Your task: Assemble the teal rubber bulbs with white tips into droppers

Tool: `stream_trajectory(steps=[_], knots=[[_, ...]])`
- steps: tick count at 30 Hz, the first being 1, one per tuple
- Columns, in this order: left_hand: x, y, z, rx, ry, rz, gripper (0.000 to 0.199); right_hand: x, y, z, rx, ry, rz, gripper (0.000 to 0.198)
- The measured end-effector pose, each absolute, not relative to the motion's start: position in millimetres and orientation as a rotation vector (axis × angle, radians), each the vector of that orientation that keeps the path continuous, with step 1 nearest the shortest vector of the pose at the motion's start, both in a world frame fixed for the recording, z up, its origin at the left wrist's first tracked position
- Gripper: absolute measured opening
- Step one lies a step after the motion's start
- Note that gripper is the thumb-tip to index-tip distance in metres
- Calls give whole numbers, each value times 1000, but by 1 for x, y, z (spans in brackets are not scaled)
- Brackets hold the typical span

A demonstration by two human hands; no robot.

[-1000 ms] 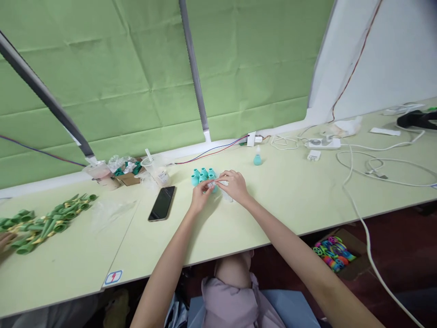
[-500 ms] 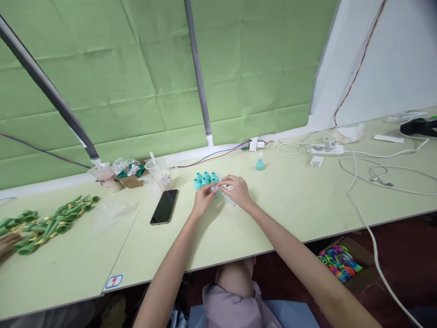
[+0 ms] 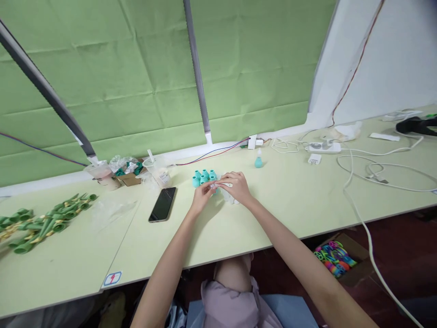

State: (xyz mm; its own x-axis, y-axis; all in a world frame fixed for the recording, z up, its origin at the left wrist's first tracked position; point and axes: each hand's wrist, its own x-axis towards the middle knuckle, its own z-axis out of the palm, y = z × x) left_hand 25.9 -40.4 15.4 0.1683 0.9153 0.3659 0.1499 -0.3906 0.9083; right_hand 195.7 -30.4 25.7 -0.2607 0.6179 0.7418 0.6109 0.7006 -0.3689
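My left hand (image 3: 202, 197) and my right hand (image 3: 236, 187) meet above the table, both with fingers pinched together. Between their fingertips is a small clear plastic piece (image 3: 213, 185), partly covered, so its exact kind does not show. Just behind my left hand stand several turquoise bulb-shaped pieces (image 3: 204, 174) with open necks, grouped close together. Beside and partly under my right hand lie translucent plastic pieces (image 3: 228, 197). Farther back to the right, one turquoise bulb with a clear top (image 3: 258, 161) stands upright by itself.
Left of my hands lies a black phone (image 3: 163, 204). Behind it are a plastic cup with a straw (image 3: 159, 171), another cup (image 3: 103, 175) and a small cardboard box (image 3: 130, 177). Green curved parts (image 3: 51, 221) cover the far left. White cables (image 3: 362, 214) and a power strip (image 3: 322, 146) occupy the right.
The view has shifted slightly. Both hands stay together at the small clear piece, with little finger movement. Another person's hand at the left edge has gone out of view.
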Motion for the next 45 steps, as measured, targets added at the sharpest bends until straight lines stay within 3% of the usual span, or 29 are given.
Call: stream_trajectory(steps=[10, 14, 25, 31, 36, 45], knots=[[25, -35, 13, 1612, 1047, 1302, 41, 193, -33, 29, -973, -1972, 150, 12], [22, -37, 21, 1585, 1068, 1339, 41, 197, -31, 34, -867, -1911, 405, 28], [22, -40, 19, 1586, 1024, 1318, 40, 188, -37, 29, -751, -1723, 1064, 36], [22, -39, 18, 1643, 961, 1251, 43, 188, -28, 19, -756, -1601, 1104, 35], [20, -39, 19, 1658, 914, 1243, 46, 187, -23, 14, -789, -1553, 1187, 49], [21, -48, 29, 1809, 1031, 1257, 38, 180, -28, 16, -772, -1514, 1152, 29]])
